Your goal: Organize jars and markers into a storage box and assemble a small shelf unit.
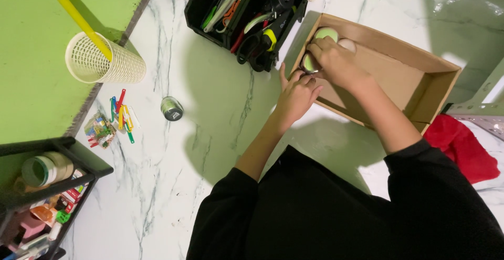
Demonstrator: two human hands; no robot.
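Head view: both hands meet at the box (420, 89) corner; right hand (336, 60) is closed on a green roll (308, 64), left hand (296, 96) steadies it, fingers curled; careful seating beside second roll (326, 33) is judged next.

1. Bright, even light falls on the marble table (173, 150) — soft glare at far right.
2. The person's shadow spreads grey across the table, darkest near the black organizer (247, 13).
3. The cardboard box (420, 76) is shaded inside.
4. Focus is sharp in the middle — slight wide-angle bending at the edges.
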